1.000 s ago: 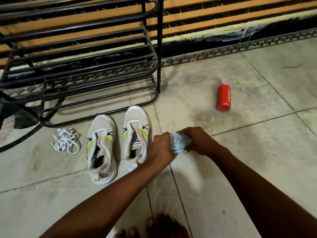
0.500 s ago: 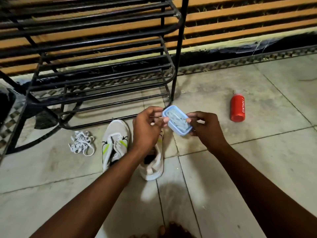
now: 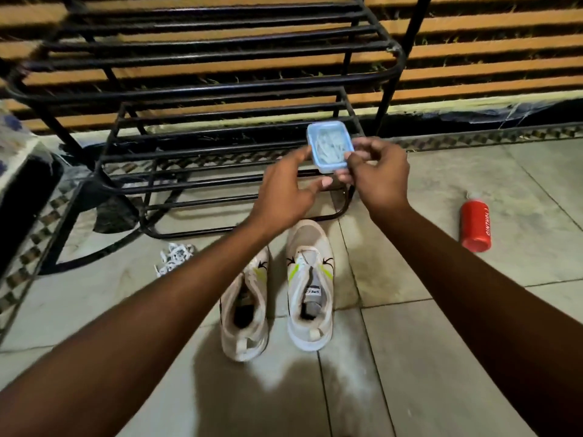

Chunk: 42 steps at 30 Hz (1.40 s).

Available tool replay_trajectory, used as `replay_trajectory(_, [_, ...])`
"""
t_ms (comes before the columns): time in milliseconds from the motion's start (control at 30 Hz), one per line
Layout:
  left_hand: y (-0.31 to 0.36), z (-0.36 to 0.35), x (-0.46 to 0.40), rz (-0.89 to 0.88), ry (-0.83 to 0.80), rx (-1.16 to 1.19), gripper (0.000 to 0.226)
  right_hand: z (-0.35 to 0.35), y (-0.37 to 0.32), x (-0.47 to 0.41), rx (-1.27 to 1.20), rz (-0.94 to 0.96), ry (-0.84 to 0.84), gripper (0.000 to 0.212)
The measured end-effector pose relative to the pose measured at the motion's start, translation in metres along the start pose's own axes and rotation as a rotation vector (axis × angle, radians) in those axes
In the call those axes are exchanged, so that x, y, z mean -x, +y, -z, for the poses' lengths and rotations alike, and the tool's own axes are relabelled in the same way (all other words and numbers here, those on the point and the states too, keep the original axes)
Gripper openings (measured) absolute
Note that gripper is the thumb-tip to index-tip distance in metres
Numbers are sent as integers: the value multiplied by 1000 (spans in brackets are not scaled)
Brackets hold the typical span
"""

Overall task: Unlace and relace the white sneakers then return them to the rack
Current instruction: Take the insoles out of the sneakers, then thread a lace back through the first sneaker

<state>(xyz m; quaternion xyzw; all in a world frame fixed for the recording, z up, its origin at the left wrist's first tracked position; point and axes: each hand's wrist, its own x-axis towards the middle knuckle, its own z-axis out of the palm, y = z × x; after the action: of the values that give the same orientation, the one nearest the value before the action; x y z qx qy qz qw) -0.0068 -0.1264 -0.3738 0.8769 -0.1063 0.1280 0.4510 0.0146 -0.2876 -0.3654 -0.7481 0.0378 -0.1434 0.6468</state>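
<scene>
Two sneakers (image 3: 277,291) stand side by side on the floor (image 3: 410,357) before the rack (image 3: 220,89); laces (image 3: 173,257) lie left, a bottle (image 3: 474,225) right.

Open floor (image 3: 410,357) lies right of the sneakers (image 3: 310,288); the rack (image 3: 220,86) blocks behind them.
</scene>
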Motion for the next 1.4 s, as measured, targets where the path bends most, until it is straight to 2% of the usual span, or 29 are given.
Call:
replay_trajectory(100, [-12, 8, -33, -8, -118, -86, 68, -15, 6, -27, 3, -19, -19, 15])
replay_trajectory(300, [-18, 8, -79, 48, -256, -111, 67, -38, 21, -77, 237, 10, 40, 26])
replay_trajectory(433, [-24, 0, -95, 134, -305, -28, 71, -39, 13, -95, 384, 26, 12, 30])
replay_trajectory(633, [-11, -2, -96, 145, -292, -63, 58, -30, 16, -97, 409, 0, -97, 37])
replay_trajectory(733, [-11, -3, -92, 149, -224, -83, 58, -21, 13, -84, 431, 90, -114, 46])
replay_trajectory(833, [-1, -1, -74, 135, -13, -62, 47, -13, 9, -67, 388, 171, -57, 40])
replay_trajectory(933, [3, -1, -42, 109, 176, 50, 34, -8, 5, -45, 228, 169, -40, 31])
replay_trajectory(1033, [1, 0, 1, 81, 243, 170, 23, -11, 5, -14, 91, 171, -41, 18])
replay_trajectory(1167, [-11, 11, 64, 115, 320, 154, 14, -28, 6, 34, -34, 140, -87, 19])
replay_trajectory(1400, [-79, 43, 149, 346, 420, 43, 17, -75, 34, 100, 4, 62, -281, 19])
